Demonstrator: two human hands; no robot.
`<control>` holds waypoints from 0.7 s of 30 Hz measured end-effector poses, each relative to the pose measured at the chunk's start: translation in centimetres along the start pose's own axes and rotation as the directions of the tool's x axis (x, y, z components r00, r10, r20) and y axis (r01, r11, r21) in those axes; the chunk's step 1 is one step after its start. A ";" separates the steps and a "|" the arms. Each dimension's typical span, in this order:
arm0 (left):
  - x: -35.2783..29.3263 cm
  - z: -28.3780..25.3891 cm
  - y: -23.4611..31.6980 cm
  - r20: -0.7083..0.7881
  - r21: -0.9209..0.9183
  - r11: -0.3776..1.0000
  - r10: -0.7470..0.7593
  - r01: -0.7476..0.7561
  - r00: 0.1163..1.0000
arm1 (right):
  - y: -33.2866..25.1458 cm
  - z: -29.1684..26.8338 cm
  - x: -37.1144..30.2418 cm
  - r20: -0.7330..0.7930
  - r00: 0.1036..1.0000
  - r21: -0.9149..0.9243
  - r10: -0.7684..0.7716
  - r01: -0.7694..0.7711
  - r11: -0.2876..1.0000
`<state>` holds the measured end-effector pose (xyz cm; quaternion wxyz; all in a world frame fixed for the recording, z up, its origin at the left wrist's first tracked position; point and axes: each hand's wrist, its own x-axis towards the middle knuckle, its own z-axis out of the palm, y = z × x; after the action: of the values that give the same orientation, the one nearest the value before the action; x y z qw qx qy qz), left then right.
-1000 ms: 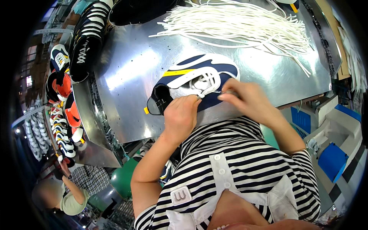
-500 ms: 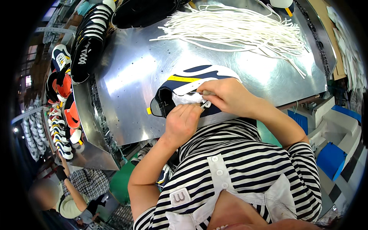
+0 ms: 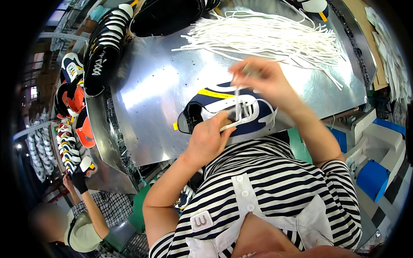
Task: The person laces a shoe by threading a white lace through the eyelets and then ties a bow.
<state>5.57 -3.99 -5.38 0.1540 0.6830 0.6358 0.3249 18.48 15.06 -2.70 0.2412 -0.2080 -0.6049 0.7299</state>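
Note:
A navy and white sneaker [image 3: 254, 127] with a yellow side stripe lies on its side on the metal tabletop, toe to the right. My left hand [image 3: 208, 138] is closed at its throat, with white shoelace [image 3: 238, 112] pinched between thumb and forefinger. Above the shoe, my right hand [image 3: 269, 81] is raised and blurred by motion. Its fingers are closed on a length of lace that runs taut down to the eyelets. A small greyish tool handle [image 3: 253, 72] seems to sit in that hand too, though blur hides its shape.
A pile of loose white laces [image 3: 262, 36] spreads across the table's far side. Black shoes [image 3: 101, 60] stand at the far left. Beyond the table's left edge are rows of shoes [image 3: 69, 142] and a co-worker's gloved hand [image 3: 79, 181]. Blue bins [image 3: 372, 180] stand at right.
My right hand has lifted up and away from the shoe, drawing lace with it. The shoe has shifted slightly right. At left, the co-worker's gloved hand has moved to the shoe row.

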 end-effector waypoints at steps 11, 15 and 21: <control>1.5 0.8 -0.4 -0.261 -0.107 0.860 -0.509 0.499 0.820 | 4.7 2.4 -0.3 0.137 0.987 -0.276 0.079 -0.038 0.960; 0.9 1.5 -0.4 -0.267 -0.270 0.825 -0.560 0.497 0.784 | 3.0 2.1 -2.0 0.064 0.997 -0.381 0.045 -0.017 0.924; 0.8 1.9 -0.3 -0.337 -0.336 0.802 -0.592 0.494 0.732 | 1.9 2.1 -3.9 0.140 0.990 -0.671 0.011 0.087 0.736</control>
<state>6.49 -2.77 -6.78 0.1760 0.3561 0.7850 0.4754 20.17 10.77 -4.13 0.1228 -0.2190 -0.8472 0.4682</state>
